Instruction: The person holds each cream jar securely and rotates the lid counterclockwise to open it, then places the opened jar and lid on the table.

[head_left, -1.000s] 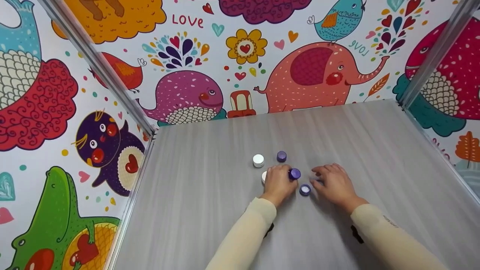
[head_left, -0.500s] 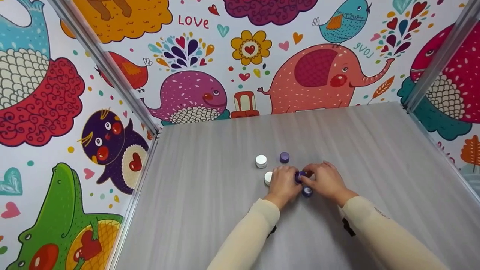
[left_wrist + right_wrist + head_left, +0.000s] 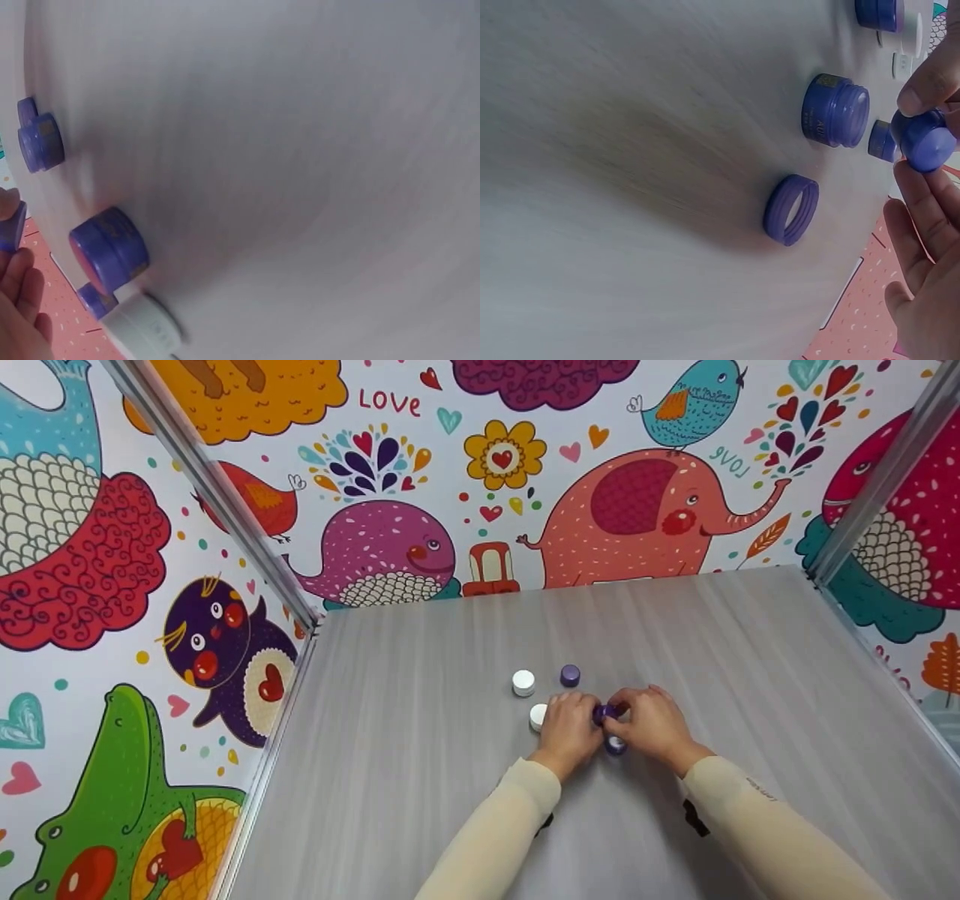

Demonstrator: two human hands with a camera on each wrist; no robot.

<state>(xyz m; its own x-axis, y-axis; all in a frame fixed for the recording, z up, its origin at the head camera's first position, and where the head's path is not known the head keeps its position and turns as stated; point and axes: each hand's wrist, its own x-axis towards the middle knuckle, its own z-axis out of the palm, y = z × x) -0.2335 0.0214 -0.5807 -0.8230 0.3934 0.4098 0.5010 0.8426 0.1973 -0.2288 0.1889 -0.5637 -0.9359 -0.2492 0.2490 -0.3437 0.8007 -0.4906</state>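
My left hand [image 3: 570,729] and right hand [image 3: 654,726] meet over the table, both gripping one small purple jar [image 3: 931,148]. A thumb presses it from above in the right wrist view, and fingertips sit against its other side. Just below them stands a lidless purple jar [image 3: 835,111], its threaded rim showing. A loose purple lid [image 3: 792,211] rests on its edge or tilted near it. Beside my left hand are a white jar [image 3: 538,718] and another purple jar [image 3: 110,250]; that purple one is hidden by my hand in the head view.
Farther back on the grey table [image 3: 397,750] stand a second white jar [image 3: 523,682] and a small purple jar [image 3: 570,675]. Cartoon-printed walls [image 3: 495,532] rise behind and at both sides. Metal posts [image 3: 870,472] mark the back corners.
My right hand has come left and taken hold of the purple jar that my left hand was holding. The held jar has turned between them. The head view has shifted slightly.
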